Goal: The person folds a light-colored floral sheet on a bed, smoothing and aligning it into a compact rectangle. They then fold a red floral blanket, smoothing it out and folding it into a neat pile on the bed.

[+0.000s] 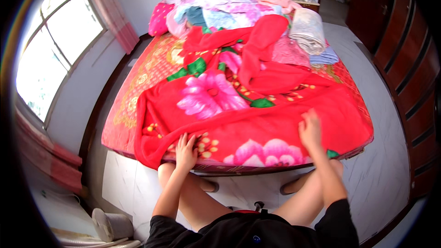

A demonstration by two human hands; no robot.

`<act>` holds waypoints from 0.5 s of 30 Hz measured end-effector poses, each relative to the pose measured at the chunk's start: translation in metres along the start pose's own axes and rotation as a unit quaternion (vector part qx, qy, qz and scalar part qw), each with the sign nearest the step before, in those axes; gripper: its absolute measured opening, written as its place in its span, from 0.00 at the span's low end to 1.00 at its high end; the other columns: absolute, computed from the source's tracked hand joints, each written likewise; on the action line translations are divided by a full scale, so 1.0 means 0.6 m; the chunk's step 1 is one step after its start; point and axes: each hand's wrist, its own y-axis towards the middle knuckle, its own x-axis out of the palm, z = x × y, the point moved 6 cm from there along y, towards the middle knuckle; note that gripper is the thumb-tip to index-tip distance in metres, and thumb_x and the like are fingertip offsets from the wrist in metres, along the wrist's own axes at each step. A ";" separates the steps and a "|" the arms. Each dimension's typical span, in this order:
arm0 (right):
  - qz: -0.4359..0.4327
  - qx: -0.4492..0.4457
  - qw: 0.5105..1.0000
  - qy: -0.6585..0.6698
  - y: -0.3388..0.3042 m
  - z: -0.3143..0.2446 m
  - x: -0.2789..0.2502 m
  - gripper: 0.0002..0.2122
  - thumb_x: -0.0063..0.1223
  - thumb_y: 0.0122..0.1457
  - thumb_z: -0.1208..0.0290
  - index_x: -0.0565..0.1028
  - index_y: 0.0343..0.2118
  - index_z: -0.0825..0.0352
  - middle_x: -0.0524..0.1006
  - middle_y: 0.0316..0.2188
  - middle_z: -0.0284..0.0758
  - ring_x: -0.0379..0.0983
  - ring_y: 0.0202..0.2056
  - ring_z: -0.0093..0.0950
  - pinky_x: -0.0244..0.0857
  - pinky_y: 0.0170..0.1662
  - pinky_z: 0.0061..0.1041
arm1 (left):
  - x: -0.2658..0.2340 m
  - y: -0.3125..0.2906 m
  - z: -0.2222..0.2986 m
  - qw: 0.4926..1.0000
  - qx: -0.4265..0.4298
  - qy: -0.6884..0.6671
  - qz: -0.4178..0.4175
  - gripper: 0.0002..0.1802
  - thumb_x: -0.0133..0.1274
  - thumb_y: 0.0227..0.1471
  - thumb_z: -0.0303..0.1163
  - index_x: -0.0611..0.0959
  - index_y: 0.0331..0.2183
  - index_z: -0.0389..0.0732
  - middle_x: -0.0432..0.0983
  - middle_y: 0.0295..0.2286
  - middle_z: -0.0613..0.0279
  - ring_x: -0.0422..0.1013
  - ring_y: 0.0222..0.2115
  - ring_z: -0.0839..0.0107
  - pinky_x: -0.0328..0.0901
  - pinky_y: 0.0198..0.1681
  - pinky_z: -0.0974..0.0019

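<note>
A red fleece blanket [262, 131] with pink flowers and green leaves lies rumpled over the near half of the bed. Its left part droops over the front corner of the mattress, and a thick fold stands up toward the middle. My left hand [186, 152] rests on the blanket near the front edge, fingers spread and holding nothing. Farther right, my right hand [311, 129] is over the blanket, slightly blurred, its fingers apart and nothing visible in them. Whether its fingertips touch the cloth, I cannot tell.
Heaped bedding [220, 2] covers the head of the bed. A rolled whitish blanket [307, 30] sits on folded cloths at the right. A window [62, 32] with pink curtains is on the left, a dark wooden wardrobe [409, 78] on the right. My knees are against the bed's front.
</note>
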 end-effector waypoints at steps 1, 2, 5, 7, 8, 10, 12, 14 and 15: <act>-0.070 -0.020 0.991 0.113 -0.036 -0.102 0.039 0.18 0.54 0.56 0.66 0.74 0.49 0.68 0.65 0.58 0.52 0.61 0.59 0.47 0.55 0.62 0.42 | -0.007 0.000 -0.018 1.000 0.007 0.010 0.011 0.32 0.55 0.45 0.28 0.72 0.55 0.43 0.59 0.59 0.41 0.54 0.60 0.43 0.54 0.60 0.46; -0.093 -0.022 0.984 0.152 -0.073 -0.177 0.066 0.19 0.54 0.56 0.64 0.74 0.49 0.67 0.65 0.58 0.51 0.60 0.60 0.46 0.53 0.63 0.44 | -0.004 0.012 -0.020 1.000 0.012 0.010 0.010 0.31 0.54 0.46 0.27 0.72 0.55 0.42 0.58 0.59 0.41 0.54 0.60 0.43 0.54 0.60 0.47; -0.091 -0.068 0.994 0.007 -0.145 -0.289 0.136 0.20 0.52 0.58 0.59 0.74 0.52 0.63 0.66 0.59 0.43 0.57 0.62 0.42 0.46 0.64 0.52 | 0.012 0.036 -0.049 0.998 0.059 0.021 0.001 0.33 0.50 0.45 0.22 0.71 0.57 0.45 0.57 0.59 0.42 0.54 0.61 0.46 0.51 0.62 0.45; -0.050 -0.071 0.995 -0.042 -0.143 -0.312 0.138 0.21 0.52 0.56 0.58 0.75 0.51 0.60 0.67 0.59 0.40 0.57 0.62 0.40 0.42 0.64 0.56 | -0.022 0.032 -0.073 0.993 0.085 0.078 -0.004 0.35 0.50 0.44 0.21 0.70 0.58 0.46 0.57 0.60 0.43 0.53 0.62 0.49 0.50 0.63 0.45; -0.049 -0.062 0.996 -0.034 -0.138 -0.310 0.138 0.21 0.52 0.55 0.58 0.75 0.51 0.60 0.67 0.59 0.39 0.57 0.62 0.40 0.42 0.64 0.55 | -0.035 0.029 -0.088 0.989 0.099 0.108 -0.005 0.36 0.50 0.44 0.21 0.70 0.58 0.47 0.57 0.60 0.43 0.53 0.62 0.50 0.49 0.63 0.45; -0.044 -0.059 0.997 -0.023 -0.144 -0.306 0.144 0.22 0.53 0.53 0.60 0.75 0.51 0.60 0.68 0.58 0.39 0.58 0.61 0.39 0.43 0.65 0.53 | -0.060 0.007 -0.133 0.990 0.073 0.123 0.005 0.40 0.55 0.41 0.25 0.69 0.59 0.49 0.56 0.61 0.46 0.51 0.63 0.52 0.44 0.64 0.41; -0.042 -0.057 0.997 -0.029 -0.144 -0.308 0.147 0.21 0.53 0.53 0.60 0.75 0.51 0.60 0.68 0.58 0.39 0.59 0.61 0.39 0.43 0.65 0.53 | -0.084 -0.013 -0.173 0.996 0.017 0.087 0.007 0.45 0.63 0.35 0.30 0.68 0.59 0.50 0.54 0.62 0.49 0.48 0.64 0.53 0.40 0.64 0.36; -0.039 -0.053 0.997 -0.039 -0.146 -0.311 0.145 0.21 0.53 0.53 0.61 0.75 0.51 0.60 0.69 0.58 0.39 0.59 0.61 0.38 0.44 0.65 0.50 | -0.108 -0.030 -0.208 0.998 -0.016 0.066 -0.011 0.50 0.68 0.33 0.38 0.67 0.60 0.50 0.52 0.62 0.47 0.47 0.64 0.50 0.41 0.63 0.34; -0.039 -0.050 0.997 -0.041 -0.146 -0.313 0.146 0.21 0.53 0.53 0.61 0.75 0.51 0.60 0.69 0.58 0.39 0.59 0.61 0.38 0.44 0.65 0.50 | -0.125 -0.040 -0.223 0.998 -0.033 0.043 -0.024 0.52 0.70 0.32 0.41 0.66 0.61 0.50 0.52 0.62 0.46 0.47 0.64 0.49 0.42 0.62 0.33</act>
